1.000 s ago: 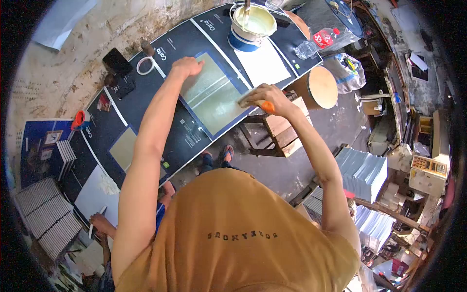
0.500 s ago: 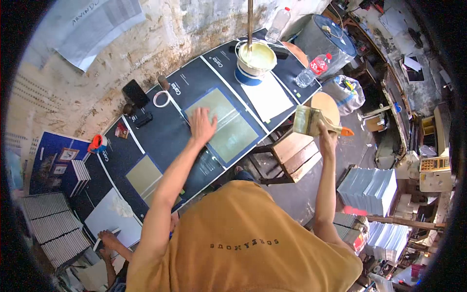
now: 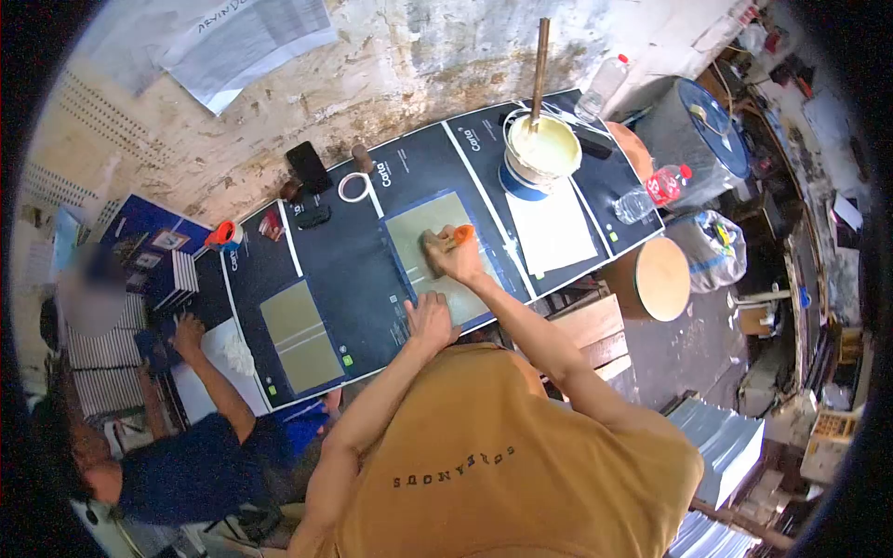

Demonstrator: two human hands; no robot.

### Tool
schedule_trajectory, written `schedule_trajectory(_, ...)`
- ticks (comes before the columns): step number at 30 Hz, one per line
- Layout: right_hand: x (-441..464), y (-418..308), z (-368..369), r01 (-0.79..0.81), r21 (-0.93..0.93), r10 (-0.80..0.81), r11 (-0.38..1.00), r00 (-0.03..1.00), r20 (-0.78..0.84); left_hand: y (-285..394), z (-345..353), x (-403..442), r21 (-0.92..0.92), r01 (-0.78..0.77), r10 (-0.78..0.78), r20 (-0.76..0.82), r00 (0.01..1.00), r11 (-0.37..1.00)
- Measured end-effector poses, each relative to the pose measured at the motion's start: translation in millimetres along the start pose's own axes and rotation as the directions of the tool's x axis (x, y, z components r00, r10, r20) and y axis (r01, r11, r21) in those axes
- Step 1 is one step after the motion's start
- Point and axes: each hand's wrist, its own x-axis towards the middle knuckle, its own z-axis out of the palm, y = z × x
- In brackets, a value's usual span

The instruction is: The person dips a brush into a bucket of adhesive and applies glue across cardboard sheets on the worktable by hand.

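My right hand [image 3: 458,262] is closed round a wide paint brush [image 3: 463,234] whose orange handle end sticks up; the hand mostly hides its bristles. It is over the nearer book cover [image 3: 409,226], two greyish-green boards with narrow strips between them on a blue sheet. At the lower left edge of that cover lies my left hand [image 3: 431,322], fingers stretched out and palm down. A second book cover [image 3: 296,316] of the same kind lies further left. Behind my right hand stands a bucket [image 3: 521,177] of creamy paste with a wooden stick [image 3: 540,70] upright in it.
White paper [image 3: 556,234] lies by the bucket, near a red-labelled bottle [image 3: 664,186]. A tape roll [image 3: 354,187] and black phone [image 3: 308,167] lie near the wall. At left, a co-worker in a dark shirt [image 3: 186,474] works beside stacked books. A wooden stool [image 3: 595,330] is below the table edge.
My right hand has swung the brush from beyond the table's right side onto the cover. My left hand has moved down to the cover's near edge. The view has shifted, showing more of the co-worker.
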Motion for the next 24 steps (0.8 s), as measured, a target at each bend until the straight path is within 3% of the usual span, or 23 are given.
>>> schedule_trajectory(2, 6, 26, -21, -0.122, -0.032, 0.124, 0.992, 0.990, 0.069, 7, 0, 1, -0.003, 0.043, -0.043, 0.042, 0.998, 0.999)
schedule_trajectory(5, 28, 85, -91, -0.090, -0.003, 0.090, 0.996, 0.995, 0.032, 13, 1, 4, -0.020, 0.101, -0.099, 0.085, 0.991, 0.995)
schedule_trajectory(6, 32, 61, -127, 0.007, -0.056, -0.010, 0.998, 0.998, -0.056, 16, -3, 3, -0.012, 0.130, -0.128, 0.118, 0.985, 0.991)
schedule_trajectory(7, 42, 61, -149, 0.153, -0.221, -0.175, 0.963, 0.981, -0.083, 20, -6, 3, -0.008, 0.162, -0.159, 0.152, 0.976, 0.987)
schedule_trajectory(8, 51, 75, -161, 0.048, -0.165, -0.074, 0.985, 0.985, -0.156, 24, -10, 4, -0.020, 0.204, -0.197, 0.177, 0.964, 0.979)
schedule_trajectory(9, 62, 87, -171, 0.048, -0.047, -0.054, 0.998, 0.987, -0.149, 28, -7, 5, -0.027, 0.227, -0.221, 0.146, 0.964, 0.974)
schedule_trajectory(11, 72, 55, -184, 0.081, 0.015, -0.077, 0.997, 0.981, -0.180, 33, -2, -1, -0.022, 0.253, -0.249, 0.113, 0.962, 0.967)
schedule_trajectory(13, 80, 49, -153, 0.106, 0.230, -0.063, 0.967, 0.980, -0.189, 37, 2, -1, -0.012, 0.291, -0.288, 0.114, 0.951, 0.957)
schedule_trajectory(15, 84, 52, -113, 0.078, 0.201, -0.076, 0.976, 0.997, -0.019, 44, -1, 5, -0.047, 0.335, -0.327, 0.130, 0.936, 0.941)
schedule_trajectory(17, 97, 72, -65, 0.409, 0.062, -0.414, 0.910, 0.899, 0.143, 47, -9, 6, -0.108, 0.395, -0.372, 0.183, 0.910, 0.912)
schedule_trajectory(18, 117, 93, -42, 0.493, 0.058, -0.489, 0.868, 0.828, 0.274, 47, -8, 6, -0.088, 0.391, -0.370, 0.190, 0.909, 0.916)
schedule_trajectory(20, 148, 44, -53, 0.173, -0.096, -0.085, 0.980, 0.806, 0.586, 46, -3, 7, -0.048, 0.380, -0.364, 0.202, 0.910, 0.924)
schedule_trajectory(21, 170, 38, -65, 0.321, 0.013, -0.281, 0.947, 0.808, 0.517, 46, -3, 6, -0.060, 0.374, -0.357, 0.192, 0.914, 0.925)
schedule_trajectory(22, 199, 39, -60, 0.147, -0.314, 0.031, 0.938, 0.867, 0.497, 46, -3, 4, -0.075, 0.372, -0.355, 0.180, 0.918, 0.925)
schedule_trajectory(24, 238, 56, -58, 0.367, -0.328, -0.234, 0.870, 0.894, 0.381, 42, -1, -3, -0.135, 0.368, -0.351, 0.138, 0.926, 0.920)
